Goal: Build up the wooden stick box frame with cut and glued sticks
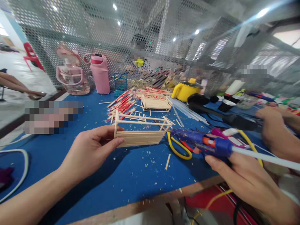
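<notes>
My left hand (93,147) pinches the left end of a small frame made of wooden sticks (140,138), holding it just over the blue tabletop. The frame has a slatted base, posts and thin rails. In my right hand (246,175) is a blue hot glue gun (199,140), with a long white glue stick (264,158) coming out of its back. Its nozzle points left and meets or nearly meets the frame's right end. A similar finished-looking stick frame (156,103) stands behind. One loose stick (167,162) lies in front.
Red-and-white wrapped chopsticks (122,104) and clear glue sticks (189,109) lie behind. A pink bottle (100,75), a clear jug (72,76) and a yellow pot (186,90) line the mesh partition. A yellow cable (178,151) loops beneath the gun. Another person's hand (276,131) is at right.
</notes>
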Demonstrator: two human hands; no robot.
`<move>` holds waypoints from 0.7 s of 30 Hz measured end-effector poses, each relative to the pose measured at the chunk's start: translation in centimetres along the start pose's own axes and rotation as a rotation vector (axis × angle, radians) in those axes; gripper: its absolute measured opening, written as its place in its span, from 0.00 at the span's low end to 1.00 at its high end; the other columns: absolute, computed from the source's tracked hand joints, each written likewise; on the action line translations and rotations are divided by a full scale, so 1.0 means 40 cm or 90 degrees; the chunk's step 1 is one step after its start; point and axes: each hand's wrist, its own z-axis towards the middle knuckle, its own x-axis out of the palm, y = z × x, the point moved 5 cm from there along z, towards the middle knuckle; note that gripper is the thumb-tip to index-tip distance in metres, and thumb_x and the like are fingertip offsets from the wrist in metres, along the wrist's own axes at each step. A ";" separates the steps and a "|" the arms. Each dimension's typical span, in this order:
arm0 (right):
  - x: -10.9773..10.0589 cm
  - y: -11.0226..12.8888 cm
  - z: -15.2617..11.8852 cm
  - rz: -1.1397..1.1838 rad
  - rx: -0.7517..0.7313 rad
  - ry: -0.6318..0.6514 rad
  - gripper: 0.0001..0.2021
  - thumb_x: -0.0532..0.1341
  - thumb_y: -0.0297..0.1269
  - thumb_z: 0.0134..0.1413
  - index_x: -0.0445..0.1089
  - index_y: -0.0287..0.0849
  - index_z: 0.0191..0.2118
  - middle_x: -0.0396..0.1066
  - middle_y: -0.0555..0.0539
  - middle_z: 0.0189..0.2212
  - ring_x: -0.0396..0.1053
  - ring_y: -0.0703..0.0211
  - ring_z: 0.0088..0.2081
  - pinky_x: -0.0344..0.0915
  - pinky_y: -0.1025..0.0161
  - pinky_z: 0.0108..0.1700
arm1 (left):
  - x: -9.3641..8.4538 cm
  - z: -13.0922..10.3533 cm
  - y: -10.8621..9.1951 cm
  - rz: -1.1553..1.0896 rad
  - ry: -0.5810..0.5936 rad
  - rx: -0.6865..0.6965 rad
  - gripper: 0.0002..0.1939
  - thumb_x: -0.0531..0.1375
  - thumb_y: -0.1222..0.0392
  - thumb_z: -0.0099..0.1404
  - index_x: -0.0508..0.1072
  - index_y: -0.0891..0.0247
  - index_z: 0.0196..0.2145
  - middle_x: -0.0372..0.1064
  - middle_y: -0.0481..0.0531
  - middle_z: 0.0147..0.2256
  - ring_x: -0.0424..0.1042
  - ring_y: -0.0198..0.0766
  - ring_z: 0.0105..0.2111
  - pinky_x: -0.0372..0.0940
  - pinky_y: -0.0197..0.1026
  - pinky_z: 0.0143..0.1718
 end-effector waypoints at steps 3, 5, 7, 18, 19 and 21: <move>0.009 0.022 0.001 -0.029 -0.104 0.016 0.12 0.52 0.45 0.59 0.70 0.48 0.38 0.76 0.50 0.27 0.74 0.53 0.27 0.74 0.59 0.40 | -0.003 -0.002 0.001 0.010 -0.003 0.006 0.16 0.62 0.49 0.58 0.75 0.56 0.43 0.77 0.48 0.39 0.75 0.42 0.37 0.69 0.43 0.40; 0.013 0.024 0.001 -0.038 -0.111 0.018 0.11 0.52 0.44 0.60 0.69 0.48 0.36 0.75 0.51 0.25 0.73 0.55 0.25 0.74 0.61 0.38 | -0.004 -0.002 -0.001 0.017 -0.003 0.010 0.16 0.62 0.49 0.58 0.75 0.56 0.43 0.77 0.47 0.38 0.75 0.42 0.37 0.69 0.43 0.40; 0.017 0.023 0.001 -0.048 -0.111 0.019 0.10 0.52 0.44 0.60 0.67 0.47 0.37 0.75 0.50 0.28 0.73 0.56 0.27 0.74 0.63 0.36 | -0.004 -0.001 -0.004 0.024 -0.004 0.013 0.16 0.62 0.49 0.58 0.75 0.56 0.42 0.78 0.47 0.38 0.75 0.42 0.37 0.69 0.43 0.40; 0.025 0.020 -0.001 -0.080 -0.124 0.017 0.12 0.52 0.44 0.61 0.67 0.46 0.43 0.76 0.48 0.36 0.75 0.53 0.35 0.74 0.62 0.37 | -0.002 -0.001 -0.006 0.028 -0.005 0.020 0.15 0.62 0.49 0.59 0.75 0.55 0.42 0.78 0.47 0.38 0.75 0.40 0.36 0.69 0.41 0.38; 0.024 0.021 -0.001 -0.078 -0.124 0.017 0.12 0.52 0.44 0.61 0.67 0.46 0.43 0.76 0.48 0.35 0.75 0.54 0.34 0.74 0.63 0.37 | -0.002 -0.002 -0.006 0.028 -0.003 0.022 0.14 0.62 0.49 0.59 0.75 0.55 0.42 0.78 0.47 0.38 0.75 0.40 0.36 0.69 0.41 0.38; 0.021 0.022 -0.001 -0.075 -0.127 0.017 0.12 0.51 0.43 0.61 0.66 0.46 0.45 0.76 0.49 0.35 0.75 0.55 0.32 0.74 0.63 0.37 | -0.002 -0.003 -0.007 0.027 -0.001 0.027 0.14 0.62 0.49 0.59 0.75 0.55 0.41 0.78 0.47 0.38 0.75 0.40 0.36 0.69 0.40 0.37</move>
